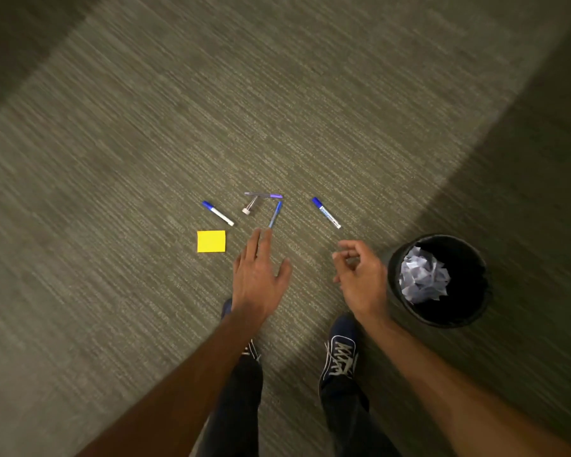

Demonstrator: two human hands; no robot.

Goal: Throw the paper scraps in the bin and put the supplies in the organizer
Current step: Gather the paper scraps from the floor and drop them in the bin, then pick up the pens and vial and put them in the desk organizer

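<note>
Blue pen lies just beyond the left grip, whose straight fingers hold nothing; the right grip hangs loosely curled, empty, beside the black bin.

Dark trousers, navy white-laced sneakers

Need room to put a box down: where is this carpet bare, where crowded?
Bare: the grey-green carpet left of the yellow square sticky pad and beyond the purple-capped clear pen. Crowded: between the two blue-capped white markers and by the round black bin.
</note>
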